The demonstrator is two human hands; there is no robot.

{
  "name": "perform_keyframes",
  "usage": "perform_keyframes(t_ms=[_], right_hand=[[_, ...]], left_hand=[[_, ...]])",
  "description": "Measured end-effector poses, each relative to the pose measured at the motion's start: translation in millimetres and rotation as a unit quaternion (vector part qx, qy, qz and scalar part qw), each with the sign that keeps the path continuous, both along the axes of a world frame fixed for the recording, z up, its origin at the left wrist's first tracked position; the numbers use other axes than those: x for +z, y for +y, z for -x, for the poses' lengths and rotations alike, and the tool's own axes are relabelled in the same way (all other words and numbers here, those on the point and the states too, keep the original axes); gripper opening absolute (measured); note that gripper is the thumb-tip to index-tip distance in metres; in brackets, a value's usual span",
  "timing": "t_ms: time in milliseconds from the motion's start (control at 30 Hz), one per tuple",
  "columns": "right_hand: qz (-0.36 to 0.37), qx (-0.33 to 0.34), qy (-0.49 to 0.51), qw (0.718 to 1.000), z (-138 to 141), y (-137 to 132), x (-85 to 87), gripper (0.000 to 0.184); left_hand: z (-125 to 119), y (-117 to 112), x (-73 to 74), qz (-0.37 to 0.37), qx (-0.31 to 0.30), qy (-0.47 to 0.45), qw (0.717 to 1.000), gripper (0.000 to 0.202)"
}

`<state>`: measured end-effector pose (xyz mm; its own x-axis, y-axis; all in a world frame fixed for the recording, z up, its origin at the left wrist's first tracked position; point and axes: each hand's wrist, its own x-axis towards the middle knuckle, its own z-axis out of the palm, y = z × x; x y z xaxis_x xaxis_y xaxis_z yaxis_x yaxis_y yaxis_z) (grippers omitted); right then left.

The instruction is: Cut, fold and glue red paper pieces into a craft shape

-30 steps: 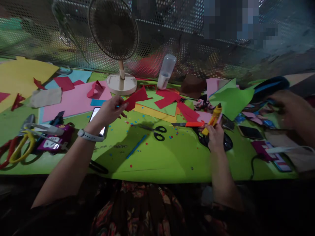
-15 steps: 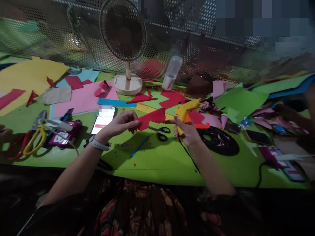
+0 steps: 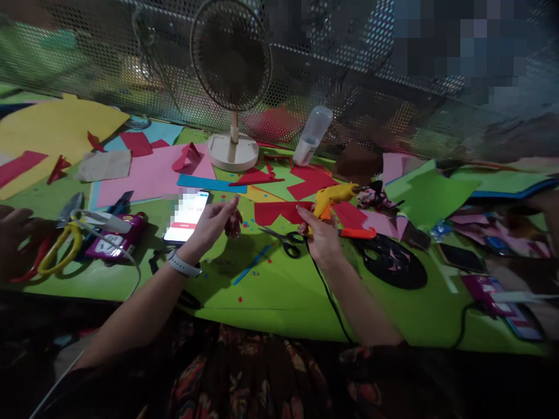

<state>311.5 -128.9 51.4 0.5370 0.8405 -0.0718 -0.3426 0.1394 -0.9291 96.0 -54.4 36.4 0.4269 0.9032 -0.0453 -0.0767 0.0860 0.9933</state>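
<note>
Since the frame half a second ago, the red paper strip (image 3: 275,213) has gone from my left hand's (image 3: 216,222) fingers to my right hand (image 3: 322,235). From the head view it sits between my hands, long axis running side to side – its right end under my right thumb, its free left end toward my left hand, near but apart. My right hand is the nearer, closed round the yellow glue gun (image 3: 331,199) as well. My left hand is half open, fingers loosely curled, with nothing visible in them – beside the lit phone (image 3: 183,224).
</note>
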Motion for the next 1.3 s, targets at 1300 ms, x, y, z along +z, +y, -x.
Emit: perform_keyframes(t_ms=[1300], right_hand=[[-0.002,0.132,-0.071,0.989,-28.8,-12.2,10.8,0.032]], left_hand=[[-13.6,-6.0,-13.3,0.232,0.088,-0.269,0.931,0.017]])
